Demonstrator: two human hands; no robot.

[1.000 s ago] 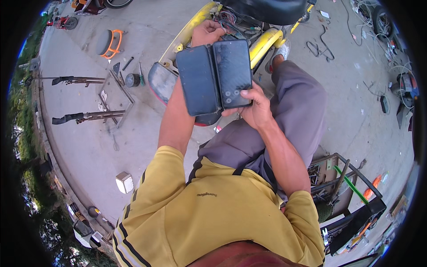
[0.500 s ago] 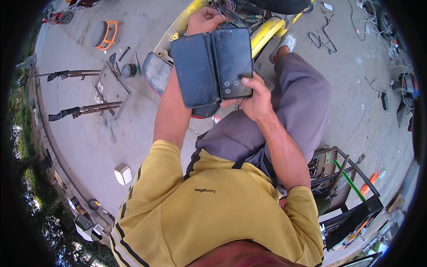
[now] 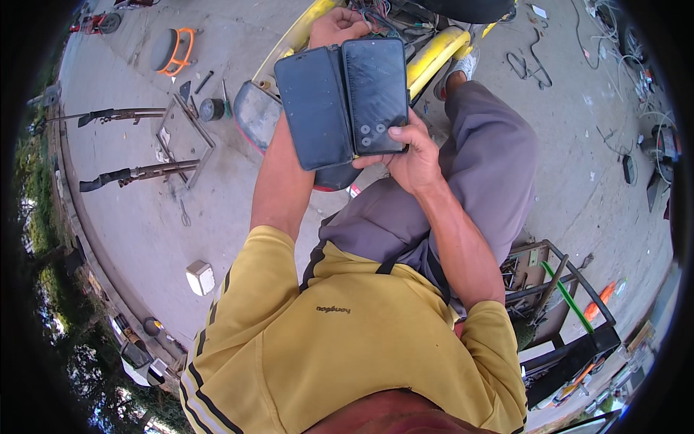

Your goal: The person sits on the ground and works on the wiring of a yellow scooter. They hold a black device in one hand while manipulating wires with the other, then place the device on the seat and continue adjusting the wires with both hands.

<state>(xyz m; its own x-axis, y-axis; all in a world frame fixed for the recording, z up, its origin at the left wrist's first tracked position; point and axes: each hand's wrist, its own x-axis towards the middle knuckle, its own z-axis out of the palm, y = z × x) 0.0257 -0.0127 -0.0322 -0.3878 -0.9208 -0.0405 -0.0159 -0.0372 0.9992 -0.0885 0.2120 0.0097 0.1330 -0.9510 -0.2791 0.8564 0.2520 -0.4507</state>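
Observation:
A smartphone (image 3: 376, 87) in an open dark flip case (image 3: 312, 108) lies across my right hand (image 3: 416, 152). The right thumb rests on the lower corner of its screen, and the fingers go underneath. Beyond the phone, my left hand (image 3: 338, 27) is closed with curled fingers beside a bundle of thin coloured wires (image 3: 377, 16). The left fingertips meet at the edge of the wires; what they pinch is too small to make out. The wires sit in the opened front of a vehicle with yellow body panels (image 3: 437, 58). The phone case hides part of the left wrist.
A grey scuffed seat (image 3: 256, 112) lies beyond my left forearm. Farther left are an orange-framed stool (image 3: 173, 52), a dark round can (image 3: 211, 109) and a metal frame (image 3: 195, 155). At right stand a metal rack (image 3: 557, 289) and loose cables (image 3: 531, 69).
The phone and case have shifted slightly up and left in the picture, and the screen glare looks different. My left hand stays at the wires.

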